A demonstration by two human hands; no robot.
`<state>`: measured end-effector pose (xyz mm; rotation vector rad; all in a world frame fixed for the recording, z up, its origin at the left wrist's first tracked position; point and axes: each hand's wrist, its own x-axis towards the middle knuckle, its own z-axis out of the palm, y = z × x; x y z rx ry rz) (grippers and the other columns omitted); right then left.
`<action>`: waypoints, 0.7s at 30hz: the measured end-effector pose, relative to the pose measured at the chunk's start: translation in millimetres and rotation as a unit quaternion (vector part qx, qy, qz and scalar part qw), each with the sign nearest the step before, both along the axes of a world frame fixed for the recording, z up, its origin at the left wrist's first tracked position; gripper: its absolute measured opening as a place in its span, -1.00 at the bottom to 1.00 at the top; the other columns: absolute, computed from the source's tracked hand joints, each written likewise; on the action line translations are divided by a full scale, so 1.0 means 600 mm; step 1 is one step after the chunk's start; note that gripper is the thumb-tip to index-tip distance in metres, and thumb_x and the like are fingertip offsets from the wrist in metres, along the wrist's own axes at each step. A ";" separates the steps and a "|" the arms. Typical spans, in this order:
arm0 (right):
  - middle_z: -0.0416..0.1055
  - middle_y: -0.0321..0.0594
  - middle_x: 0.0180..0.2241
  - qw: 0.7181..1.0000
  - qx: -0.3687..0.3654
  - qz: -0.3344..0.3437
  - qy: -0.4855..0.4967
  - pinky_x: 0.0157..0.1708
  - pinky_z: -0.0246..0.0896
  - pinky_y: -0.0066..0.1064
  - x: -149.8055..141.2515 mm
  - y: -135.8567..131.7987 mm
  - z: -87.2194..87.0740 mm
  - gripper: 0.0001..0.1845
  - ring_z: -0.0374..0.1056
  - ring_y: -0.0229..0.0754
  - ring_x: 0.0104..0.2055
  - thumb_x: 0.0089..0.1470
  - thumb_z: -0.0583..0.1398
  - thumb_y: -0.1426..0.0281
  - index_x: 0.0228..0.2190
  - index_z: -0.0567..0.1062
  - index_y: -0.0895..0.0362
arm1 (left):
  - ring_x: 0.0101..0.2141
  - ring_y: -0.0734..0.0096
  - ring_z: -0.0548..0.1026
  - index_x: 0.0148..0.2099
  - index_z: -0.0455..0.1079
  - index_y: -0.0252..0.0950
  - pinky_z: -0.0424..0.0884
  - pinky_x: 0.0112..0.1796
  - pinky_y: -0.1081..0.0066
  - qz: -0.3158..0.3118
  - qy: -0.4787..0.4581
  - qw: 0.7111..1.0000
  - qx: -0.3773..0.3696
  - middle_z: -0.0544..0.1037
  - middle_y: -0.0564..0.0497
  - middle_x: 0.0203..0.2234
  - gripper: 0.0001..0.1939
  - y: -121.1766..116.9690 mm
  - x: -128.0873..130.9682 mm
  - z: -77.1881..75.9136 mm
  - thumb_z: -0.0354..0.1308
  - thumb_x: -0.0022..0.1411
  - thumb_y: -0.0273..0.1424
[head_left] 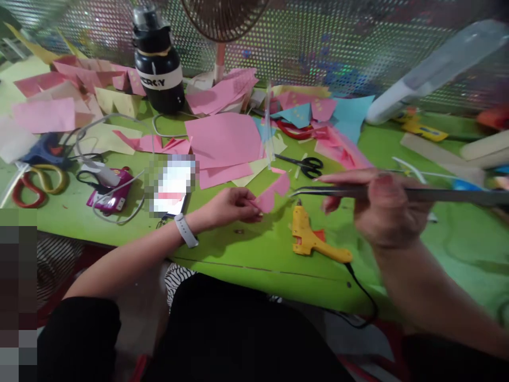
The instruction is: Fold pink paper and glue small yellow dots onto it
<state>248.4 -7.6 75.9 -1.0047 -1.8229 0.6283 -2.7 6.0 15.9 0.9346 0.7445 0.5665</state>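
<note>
My left hand (233, 208), with a white band on its wrist, pinches a small pink paper piece (273, 194) above the green table (254, 249). In my right hand (382, 209), closed round them, are long metal tweezers (318, 191); their tip points left and ends just right of the pink piece. A yellow glue gun (312, 239) lies on the table below the tweezers, its black cord running off the front edge.
Pink, yellow and blue paper sheets (225, 140) litter the table's back. Black scissors (306, 165) lie behind the hands. A black bottle (158, 63) and a fan stand at the back. A phone (172, 184), red and yellow scissors (37, 183) and cables lie left.
</note>
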 end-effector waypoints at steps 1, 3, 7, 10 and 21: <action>0.51 -0.18 -0.58 0.996 -0.043 0.018 0.073 -0.61 0.28 -0.31 0.000 0.000 -0.004 -0.61 0.39 -0.18 -0.62 0.30 0.04 0.18 -0.23 0.66 -0.03 | -0.37 0.44 0.63 -0.26 0.32 -0.35 0.54 -0.25 0.38 0.007 -0.005 1.000 -0.004 0.63 -0.02 -0.41 -0.78 0.007 -0.004 0.003 0.33 0.12 -0.54; 0.53 -0.26 -0.55 0.977 -0.127 0.026 0.166 -0.63 0.30 -0.38 -0.002 0.003 -0.011 -0.78 0.42 -0.22 -0.59 0.21 0.20 0.22 -0.31 0.65 -0.04 | -0.35 0.43 0.63 -0.27 0.32 -0.35 0.55 -0.25 0.39 0.016 -0.005 1.000 0.013 0.63 -0.03 -0.40 -0.77 0.017 -0.012 0.009 0.35 0.11 -0.50; 0.53 -0.36 -0.57 0.944 -0.252 0.019 0.213 -0.64 0.35 -0.45 -0.005 0.006 -0.027 -0.85 0.40 -0.29 -0.63 0.02 0.37 0.26 -0.34 0.61 0.03 | -0.32 0.43 0.64 -0.25 0.35 -0.37 0.56 -0.22 0.44 0.022 0.004 0.999 0.040 0.64 -0.02 -0.40 -0.75 0.027 -0.021 0.021 0.37 0.11 -0.44; 0.57 -0.30 -0.52 0.917 -0.316 0.039 0.239 -0.64 0.33 -0.51 -0.008 0.002 -0.039 -0.77 0.47 -0.28 -0.57 -0.03 0.40 0.21 -0.37 0.60 0.08 | -0.33 0.44 0.64 -0.23 0.34 -0.36 0.56 -0.25 0.47 0.033 0.002 0.999 0.041 0.65 0.00 -0.40 -0.73 0.026 -0.022 0.029 0.38 0.11 -0.42; 0.61 -0.24 -0.46 0.867 -0.402 0.003 0.293 -0.53 0.44 -0.51 -0.034 -0.008 -0.061 -0.71 0.55 -0.24 -0.44 -0.06 0.41 0.17 -0.40 0.57 0.12 | -0.30 0.41 0.63 -0.16 0.36 -0.36 0.55 -0.29 0.49 0.034 0.029 0.996 0.077 0.65 -0.02 -0.35 -0.73 0.018 -0.013 0.029 0.35 0.16 -0.40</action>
